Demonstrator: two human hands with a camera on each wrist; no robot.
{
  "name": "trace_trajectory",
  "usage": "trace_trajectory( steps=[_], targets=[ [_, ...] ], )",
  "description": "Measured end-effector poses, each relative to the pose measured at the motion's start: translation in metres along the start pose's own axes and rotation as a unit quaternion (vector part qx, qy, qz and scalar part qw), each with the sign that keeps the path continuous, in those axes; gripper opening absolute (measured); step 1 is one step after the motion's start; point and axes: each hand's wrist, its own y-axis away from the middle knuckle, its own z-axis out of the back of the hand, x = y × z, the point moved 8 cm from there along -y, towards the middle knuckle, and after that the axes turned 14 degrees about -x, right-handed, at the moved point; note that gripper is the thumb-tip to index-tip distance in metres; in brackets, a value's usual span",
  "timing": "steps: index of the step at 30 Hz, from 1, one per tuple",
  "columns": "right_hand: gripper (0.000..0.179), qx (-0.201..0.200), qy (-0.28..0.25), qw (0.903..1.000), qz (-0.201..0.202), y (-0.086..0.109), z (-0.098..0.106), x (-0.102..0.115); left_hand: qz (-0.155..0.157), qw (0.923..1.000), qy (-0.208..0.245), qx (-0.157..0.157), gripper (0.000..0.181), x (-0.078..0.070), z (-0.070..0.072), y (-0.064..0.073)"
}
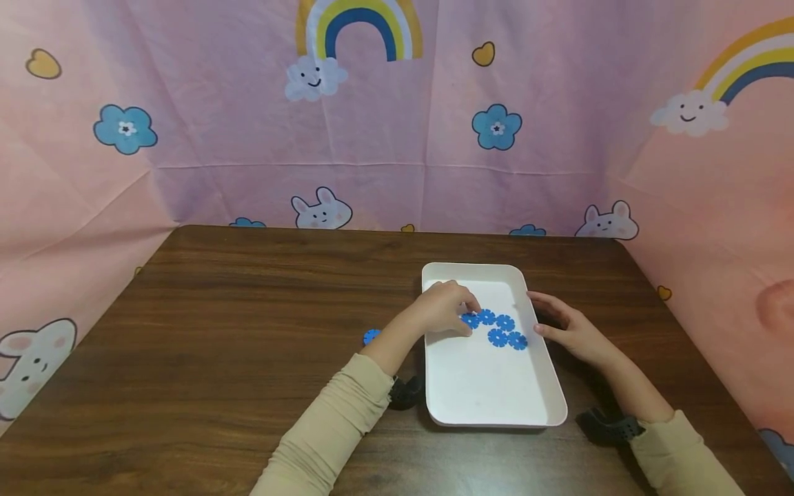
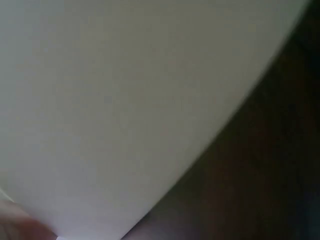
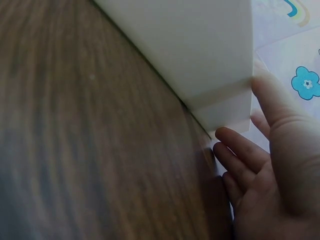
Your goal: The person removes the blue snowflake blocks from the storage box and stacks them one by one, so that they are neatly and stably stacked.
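A white rectangular tray [image 1: 484, 393] sits on the table, with several blue flower-shaped discs [image 1: 497, 337] lying flat inside in a loose cluster. My left hand [image 1: 443, 308] reaches over the tray's left wall; its thumb and fingers are parted around the leftmost disc [image 1: 470, 321]. Whether they touch that disc is hard to tell. Along the right wall, my right hand [image 1: 573, 334] has slightly bent fingers, its thumb and fingertips against the tray's outer side [image 3: 220, 65]. The left wrist view holds mostly the blurred tray wall [image 2: 110, 100].
Another blue disc [image 1: 371, 336] lies on the dark wooden table [image 1: 248, 310], partly hidden by the left forearm. Black wrist straps [image 1: 406, 393] sit near the tray's lower corners. A pink patterned cloth [image 1: 384, 138] hangs behind and at both sides.
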Motion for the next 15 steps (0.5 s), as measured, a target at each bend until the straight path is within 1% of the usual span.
trace_trajectory(
  steps=[6,12,15],
  targets=[
    [0.058,-0.001,-0.003,1.0,0.003,0.0001,-0.0008,0.0024,0.005,0.9997,-0.025,-0.002,0.038,0.0002,-0.001,0.0004],
    [0.058,-0.001,0.0,1.0,0.008,0.0006,-0.001,0.004,0.018,0.9991,-0.036,0.017,0.034,0.0002,-0.0032,0.0002],
    [0.059,-0.003,0.0,0.9999,0.01,0.0001,0.0002,0.0052,0.021,0.9988,-0.04,0.02,0.03,0.0003,-0.0032,-0.0005]
  ],
)
